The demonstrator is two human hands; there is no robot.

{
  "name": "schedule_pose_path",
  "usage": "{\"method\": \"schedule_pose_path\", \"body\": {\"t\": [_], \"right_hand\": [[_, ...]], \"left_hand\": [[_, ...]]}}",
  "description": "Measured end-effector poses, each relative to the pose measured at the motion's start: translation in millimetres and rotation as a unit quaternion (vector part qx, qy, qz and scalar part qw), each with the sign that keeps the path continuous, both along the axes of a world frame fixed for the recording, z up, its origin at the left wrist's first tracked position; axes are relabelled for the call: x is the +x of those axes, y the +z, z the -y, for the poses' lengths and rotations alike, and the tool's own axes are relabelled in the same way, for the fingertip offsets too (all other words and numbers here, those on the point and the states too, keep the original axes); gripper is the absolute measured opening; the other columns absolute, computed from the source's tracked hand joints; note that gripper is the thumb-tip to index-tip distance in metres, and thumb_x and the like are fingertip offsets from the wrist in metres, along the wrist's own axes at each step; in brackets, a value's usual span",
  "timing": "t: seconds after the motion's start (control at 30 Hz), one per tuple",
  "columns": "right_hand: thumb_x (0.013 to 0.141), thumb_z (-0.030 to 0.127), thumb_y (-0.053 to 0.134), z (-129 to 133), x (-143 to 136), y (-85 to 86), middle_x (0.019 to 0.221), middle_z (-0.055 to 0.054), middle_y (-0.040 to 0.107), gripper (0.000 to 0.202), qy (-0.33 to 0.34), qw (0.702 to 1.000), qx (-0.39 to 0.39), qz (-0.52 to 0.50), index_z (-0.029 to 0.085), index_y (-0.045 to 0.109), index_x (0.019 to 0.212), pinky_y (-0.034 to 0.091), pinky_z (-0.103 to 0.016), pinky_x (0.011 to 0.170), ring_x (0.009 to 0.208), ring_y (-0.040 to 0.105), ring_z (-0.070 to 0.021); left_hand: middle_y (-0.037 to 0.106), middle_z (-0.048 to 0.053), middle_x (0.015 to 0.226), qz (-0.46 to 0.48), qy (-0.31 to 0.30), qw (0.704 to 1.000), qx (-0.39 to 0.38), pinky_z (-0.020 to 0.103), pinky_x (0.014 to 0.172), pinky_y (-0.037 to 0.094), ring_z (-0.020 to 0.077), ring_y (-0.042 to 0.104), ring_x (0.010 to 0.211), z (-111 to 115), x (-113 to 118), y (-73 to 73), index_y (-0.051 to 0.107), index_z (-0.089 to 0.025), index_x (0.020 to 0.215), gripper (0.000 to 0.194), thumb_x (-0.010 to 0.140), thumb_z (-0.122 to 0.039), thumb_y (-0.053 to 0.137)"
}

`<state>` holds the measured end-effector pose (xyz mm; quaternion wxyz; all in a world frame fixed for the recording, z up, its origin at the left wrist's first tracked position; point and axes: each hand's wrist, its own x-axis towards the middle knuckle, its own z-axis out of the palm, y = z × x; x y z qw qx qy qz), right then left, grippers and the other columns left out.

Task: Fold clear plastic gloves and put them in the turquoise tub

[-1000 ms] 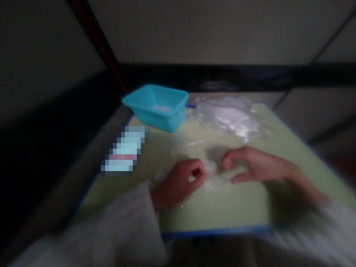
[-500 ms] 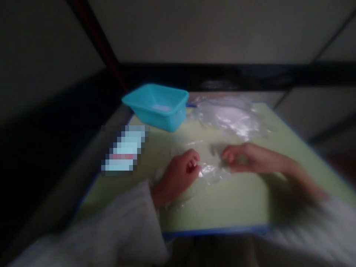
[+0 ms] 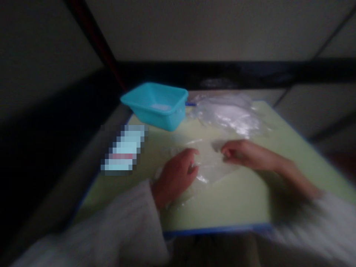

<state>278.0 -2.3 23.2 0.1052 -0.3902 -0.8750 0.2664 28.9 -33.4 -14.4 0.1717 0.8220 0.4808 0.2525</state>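
Note:
A clear plastic bag (image 3: pixel 210 172) lies flat on the table between my hands, creased and shiny. My left hand (image 3: pixel 176 176) rests over its left part, fingers bent, with a gap between thumb and forefinger and nothing visible in it. At the bag's right side, my right hand (image 3: pixel 241 154) has its thumb and fingers curled together at the tips. Whether the film is caught between those tips is too blurred to tell.
A turquoise plastic basket (image 3: pixel 176 118) stands at the back left of the light-green table (image 3: pixel 233 207). Beside it lies a pile of clear plastic bags (image 3: pixel 230 113). A pixelated phone-like screen (image 3: pixel 125 148) lies near the left edge.
My left hand's thumb and forefinger have parted from a tighter curl. My right hand's fingers have drawn closer together. The bag's film looks flatter between them.

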Motion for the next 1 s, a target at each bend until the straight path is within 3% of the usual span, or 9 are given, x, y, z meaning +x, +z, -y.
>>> {"method": "schedule_pose_path", "body": {"t": [0.07, 0.13, 0.23, 0.37, 0.57, 0.77, 1.0], "right_hand": [[0.087, 0.025, 0.055, 3.1, -2.6, 4.3, 0.077, -0.002, 0.061, 0.011, -0.001, 0.999, -0.001, -0.036, 0.016, 0.060, 0.086, 0.042, -0.025, 0.062, 0.067, 0.055, -0.0128], [0.088, 0.026, 0.053, 6.7, -6.0, 8.2, 0.077, -0.002, 0.062, 0.014, 0.009, 0.997, -0.027, -0.071, 0.015, 0.061, 0.086, 0.044, -0.024, 0.063, 0.069, 0.056, -0.0126], [0.089, 0.027, 0.051, 9.9, -10.2, 9.6, 0.079, -0.003, 0.064, 0.017, 0.035, 0.991, -0.081, -0.098, 0.015, 0.062, 0.085, 0.046, -0.024, 0.065, 0.071, 0.058, -0.0129], [0.089, 0.025, 0.052, 8.4, -10.6, 4.9, 0.080, -0.003, 0.065, 0.015, 0.050, 0.984, -0.124, -0.114, 0.014, 0.062, 0.086, 0.047, -0.025, 0.065, 0.071, 0.059, -0.0123], [0.087, 0.023, 0.054, 6.7, -6.5, 5.7, 0.072, 0.000, 0.061, 0.011, 0.052, 0.978, -0.153, -0.134, 0.014, 0.060, 0.083, 0.045, -0.023, 0.058, 0.064, 0.056, -0.0104], [0.088, 0.022, 0.055, 8.7, -9.3, 4.8, 0.068, 0.001, 0.059, 0.010, 0.078, 0.957, -0.240, -0.147, 0.014, 0.060, 0.087, 0.044, -0.021, 0.055, 0.061, 0.056, -0.0092], [0.088, 0.022, 0.055, 6.6, -13.2, -2.8, 0.071, 0.001, 0.059, 0.010, 0.087, 0.948, -0.269, -0.148, 0.014, 0.059, 0.084, 0.045, -0.021, 0.057, 0.062, 0.056, -0.0089]], "left_hand": [[0.058, 0.006, 0.096, -0.001, -0.045, 0.997, 0.069, 0.033, 0.081, 0.047, 0.0198, 0.055, 0.092, 3.3, 0.0, 3.6, 0.054, -0.017, 0.103, 0.027, 0.077, -0.012, 0.054], [0.058, 0.009, 0.104, 0.002, -0.130, 0.986, 0.101, 0.033, 0.090, 0.045, 0.0208, 0.053, 0.102, 7.2, 0.2, 7.3, 0.056, -0.015, 0.103, 0.022, 0.081, -0.014, 0.052], [0.059, 0.011, 0.113, -0.017, -0.259, 0.962, 0.088, 0.033, 0.097, 0.043, 0.0202, 0.054, 0.108, 11.0, 0.5, 9.2, 0.057, -0.014, 0.109, 0.024, 0.088, -0.020, 0.048], [0.048, 0.014, 0.137, -0.057, -0.340, 0.937, 0.062, 0.038, 0.107, 0.035, 0.0237, 0.043, 0.127, 9.5, 0.1, 4.0, 0.049, -0.013, 0.127, 0.041, 0.090, -0.029, 0.050], [0.032, 0.017, 0.148, -0.099, -0.374, 0.922, 0.019, 0.041, 0.113, 0.025, 0.0256, 0.027, 0.139, 5.6, -1.7, 0.3, 0.037, -0.009, 0.138, 0.063, 0.089, -0.047, 0.048], [0.038, 0.017, 0.145, -0.111, -0.367, 0.923, 0.033, 0.043, 0.112, 0.024, 0.0277, 0.027, 0.138, 6.8, -2.9, 0.1, 0.040, -0.012, 0.137, 0.064, 0.090, -0.054, 0.042], [0.043, 0.016, 0.141, -0.108, -0.360, 0.925, 0.055, 0.047, 0.109, 0.025, 0.0311, 0.033, 0.134, 6.4, -2.5, 0.4, 0.046, -0.015, 0.133, 0.062, 0.088, -0.057, 0.042]]}}
